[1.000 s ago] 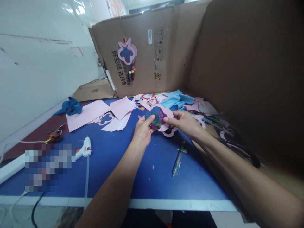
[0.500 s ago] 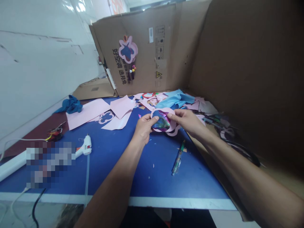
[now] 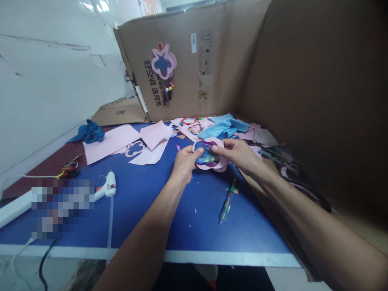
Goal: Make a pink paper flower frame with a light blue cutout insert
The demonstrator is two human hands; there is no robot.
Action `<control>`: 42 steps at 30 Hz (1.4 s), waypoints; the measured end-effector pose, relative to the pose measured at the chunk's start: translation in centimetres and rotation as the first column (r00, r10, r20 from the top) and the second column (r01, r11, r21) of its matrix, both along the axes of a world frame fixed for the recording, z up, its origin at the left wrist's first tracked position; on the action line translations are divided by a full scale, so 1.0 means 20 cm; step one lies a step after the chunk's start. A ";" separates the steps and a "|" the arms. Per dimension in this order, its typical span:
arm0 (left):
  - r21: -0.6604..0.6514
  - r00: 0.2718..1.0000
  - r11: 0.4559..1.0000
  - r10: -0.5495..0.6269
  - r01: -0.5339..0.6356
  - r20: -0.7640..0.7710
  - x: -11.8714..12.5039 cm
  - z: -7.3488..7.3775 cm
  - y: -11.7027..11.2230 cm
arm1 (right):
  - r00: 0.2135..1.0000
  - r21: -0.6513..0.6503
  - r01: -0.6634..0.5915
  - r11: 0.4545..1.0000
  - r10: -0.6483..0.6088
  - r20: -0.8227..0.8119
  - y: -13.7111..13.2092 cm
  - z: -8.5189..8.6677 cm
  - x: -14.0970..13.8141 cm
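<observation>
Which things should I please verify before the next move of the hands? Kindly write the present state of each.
1. Left hand gripping the pink paper cutout: ok.
2. Right hand gripping its other side: ok.
3. Shiny film fixed to the cutout: cannot tell.
4. Glue gun lying apart from both hands: ok.
5. Glue gun cool: cannot tell.
6. Area beyond the hands tidy: not ok, paper scraps lie there.

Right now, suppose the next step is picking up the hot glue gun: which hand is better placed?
Probably the left hand: the hot glue gun lies on that side of the blue table, farther from the right hand. Both hold the scalloped pink paper cutout, so the left must release it first.
</observation>
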State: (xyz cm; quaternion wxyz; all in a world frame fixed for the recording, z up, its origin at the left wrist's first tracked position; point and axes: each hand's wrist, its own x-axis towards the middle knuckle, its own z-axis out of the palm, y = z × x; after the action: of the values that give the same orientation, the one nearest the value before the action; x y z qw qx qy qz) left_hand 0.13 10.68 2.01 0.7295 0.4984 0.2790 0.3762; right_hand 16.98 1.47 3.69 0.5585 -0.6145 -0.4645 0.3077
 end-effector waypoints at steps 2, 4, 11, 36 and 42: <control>0.007 1.000 1.000 0.000 0.000 -0.002 0.00 0.00 0.00 | 1.000 0.010 0.003 1.000 -0.002 -0.023 0.00 0.01 -0.01; 0.011 1.000 1.000 -0.010 0.010 -0.009 0.00 0.00 0.00 | 0.999 0.029 0.024 0.999 -0.023 -0.025 0.00 0.01 -0.01; 0.015 1.000 1.000 -0.015 0.016 -0.027 0.00 0.00 -0.01 | 1.000 0.022 0.001 1.000 0.000 -0.016 0.00 0.01 -0.02; 0.030 0.999 0.999 -0.029 0.030 -0.036 0.01 0.00 -0.01 | 0.997 0.019 0.080 0.997 -0.080 -0.019 -0.01 0.03 -0.02; 0.027 0.999 1.000 -0.012 0.014 -0.042 0.01 0.01 -0.02 | 0.996 0.018 0.071 0.997 -0.070 -0.047 0.00 0.01 -0.01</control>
State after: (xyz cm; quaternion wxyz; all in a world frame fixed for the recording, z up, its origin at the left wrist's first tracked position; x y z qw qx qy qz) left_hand 0.28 10.37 2.14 0.7191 0.5179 0.2857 0.3648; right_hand 16.80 1.38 3.91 0.5854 -0.6178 -0.4326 0.2974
